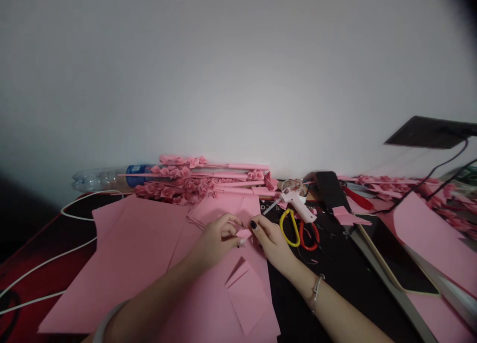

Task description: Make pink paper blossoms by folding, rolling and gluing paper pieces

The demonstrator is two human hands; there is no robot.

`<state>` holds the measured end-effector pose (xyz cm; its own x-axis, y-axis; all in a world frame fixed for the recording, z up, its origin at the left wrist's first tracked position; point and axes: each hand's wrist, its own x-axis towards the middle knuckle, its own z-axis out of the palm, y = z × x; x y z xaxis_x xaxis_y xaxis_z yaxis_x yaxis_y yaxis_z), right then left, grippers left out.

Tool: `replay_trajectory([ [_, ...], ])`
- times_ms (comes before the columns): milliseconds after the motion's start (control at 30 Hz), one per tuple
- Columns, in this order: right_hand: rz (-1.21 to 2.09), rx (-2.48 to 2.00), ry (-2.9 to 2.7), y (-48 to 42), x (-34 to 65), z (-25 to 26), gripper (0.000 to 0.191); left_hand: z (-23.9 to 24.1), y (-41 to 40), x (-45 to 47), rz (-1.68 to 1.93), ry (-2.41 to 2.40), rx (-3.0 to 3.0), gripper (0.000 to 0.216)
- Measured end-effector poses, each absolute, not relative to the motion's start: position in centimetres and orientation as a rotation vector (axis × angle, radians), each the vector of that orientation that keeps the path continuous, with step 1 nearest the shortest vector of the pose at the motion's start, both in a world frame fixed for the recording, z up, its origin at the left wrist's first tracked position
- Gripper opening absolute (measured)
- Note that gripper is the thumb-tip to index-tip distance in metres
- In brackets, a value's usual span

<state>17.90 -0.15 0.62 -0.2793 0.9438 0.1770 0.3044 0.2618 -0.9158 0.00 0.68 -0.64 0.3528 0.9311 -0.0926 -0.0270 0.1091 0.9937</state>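
Between my two hands is a small folded piece of pink paper (244, 233). My left hand (220, 236) pinches its left side between thumb and fingers. My right hand (269, 237), with dark nails, is closed at the paper's right side; its fingertips are partly hidden. Just below lies a creased pink paper piece (249, 298) with a folded flap. Large pink sheets (197, 303) spread under both hands. Close to my right hand are scissors (290, 228) with one yellow and one red handle, and a white glue gun (298, 205).
Pink paper flowers (194, 189) with rolled stems lie along the wall beside a clear plastic bottle (100, 178). A tablet (398, 253) and a black phone-like object (331, 190) are on the right. A white cable (48, 258) loops at left; a dark panel (428, 132) juts in from the right.
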Motion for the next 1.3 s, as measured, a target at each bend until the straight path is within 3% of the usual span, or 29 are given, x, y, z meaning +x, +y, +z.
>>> replay_trajectory([
  [200,1.026,-1.148,-1.724,-0.1,17.8,0.1,0.004,0.0,0.6,-0.1,0.902,1.042,1.362,0.02],
  [367,1.069,-1.138,-1.681,0.1,17.8,-0.1,0.012,-0.5,0.7,-0.1,0.92,1.004,1.397,0.017],
  [500,1.092,-1.127,-1.637,0.1,17.7,-0.2,0.004,-0.6,0.6,-0.2,0.919,0.981,1.413,0.019],
  [800,0.957,-1.133,-1.899,-0.3,17.8,0.6,0.017,-0.2,0.4,-0.4,0.83,0.956,1.481,0.022],
  [1300,1.004,-1.034,-2.054,-0.4,17.8,0.9,0.016,-0.7,0.5,-0.5,0.895,0.963,1.703,0.018],
])
